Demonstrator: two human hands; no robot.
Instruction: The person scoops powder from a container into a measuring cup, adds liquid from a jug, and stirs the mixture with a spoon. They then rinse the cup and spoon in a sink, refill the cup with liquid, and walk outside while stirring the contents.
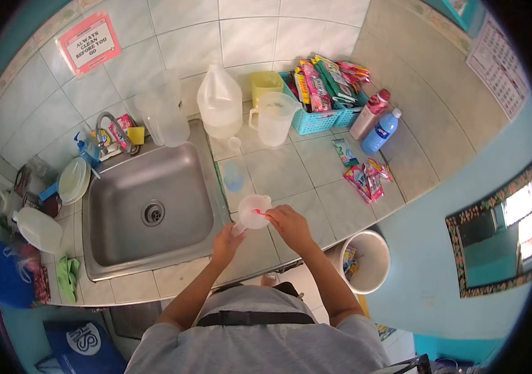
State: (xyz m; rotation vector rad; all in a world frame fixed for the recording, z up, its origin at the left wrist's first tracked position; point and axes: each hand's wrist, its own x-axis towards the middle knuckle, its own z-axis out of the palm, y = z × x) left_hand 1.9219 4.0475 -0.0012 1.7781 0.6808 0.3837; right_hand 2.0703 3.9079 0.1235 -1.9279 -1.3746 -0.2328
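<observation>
My left hand (225, 245) is closed around the handle of a small translucent measuring jug (252, 203), held above the counter's front part. My right hand (288, 227) reaches over the jug's rim from the right, its fingers pinched on a thin red stick-like piece (260, 212). That piece points into the jug; whether it is a spoon or a stirrer I cannot make out. Behind the jug, a clear cup with a bluish tint (234, 178) sits on the tiles. Farther back are a tiny white cup (234, 144) and a large translucent pitcher (273, 121).
A steel sink (122, 249) lies left. Along the wall stand a white jug (219, 103), a tall clear pitcher (166, 115) and turquoise baskets (313, 123) of sachets. Two bottles, one blue (381, 132), and loose pink sachets (367, 181) are right. A bin (380, 268) stands below.
</observation>
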